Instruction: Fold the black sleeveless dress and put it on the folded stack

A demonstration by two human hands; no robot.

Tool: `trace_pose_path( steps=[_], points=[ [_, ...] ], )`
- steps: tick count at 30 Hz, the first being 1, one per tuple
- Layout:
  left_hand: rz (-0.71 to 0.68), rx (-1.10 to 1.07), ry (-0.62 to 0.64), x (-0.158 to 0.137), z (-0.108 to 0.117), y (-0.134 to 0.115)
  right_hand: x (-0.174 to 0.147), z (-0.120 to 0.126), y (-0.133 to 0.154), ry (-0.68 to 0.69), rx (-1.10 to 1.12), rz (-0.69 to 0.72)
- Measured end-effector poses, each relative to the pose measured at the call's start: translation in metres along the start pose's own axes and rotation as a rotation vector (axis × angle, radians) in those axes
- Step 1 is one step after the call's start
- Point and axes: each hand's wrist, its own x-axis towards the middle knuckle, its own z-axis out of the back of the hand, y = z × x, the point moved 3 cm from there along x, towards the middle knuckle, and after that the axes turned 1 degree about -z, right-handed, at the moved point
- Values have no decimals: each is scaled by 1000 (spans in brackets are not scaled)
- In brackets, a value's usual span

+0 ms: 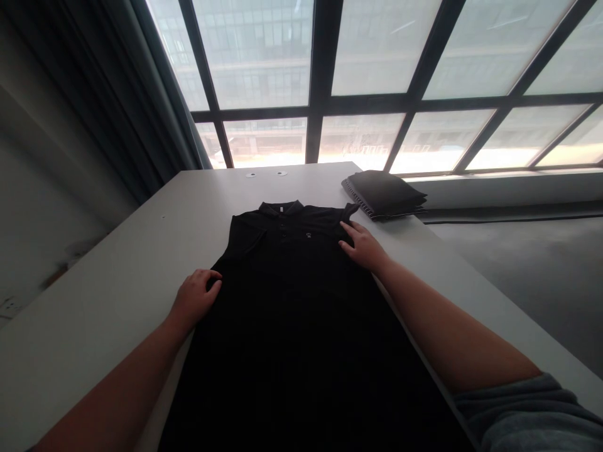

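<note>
A black polo shirt (301,314) lies front up and spread out, its collar (281,208) at the far end. Buttons run below the collar, and a small light logo marks the chest. On the left side, my left hand (195,294) has its thumb and fingers closed on the shirt's edge, just below the sleeve (245,235). My right hand (363,248) rests by the right sleeve, fingers stretched out and thumb apart. Above those fingertips, the sleeve's opening (349,211) stands up slightly from the table. The shirt's lower end runs out of view.
The white table (155,232) extends under the shirt, with two round fittings at its far edge. A stack of folded dark cloth items (386,193) sits at the back right. Behind the table are large windows (362,56), and a dark curtain (141,94) hangs at the left.
</note>
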Motion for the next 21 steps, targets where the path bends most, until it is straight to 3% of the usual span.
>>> trace_pose_path(
  steps=[4,7,16,21],
  points=[
    [2,2,11,0,0,0,-7,-3,18,235,45,181],
    [-4,-2,18,0,0,0,-10,-8,22,367,54,213],
    [8,17,38,0,0,0,-6,-18,11,412,10,147],
    [2,24,44,0,0,0,-5,-24,9,419,-34,203]
  ],
)
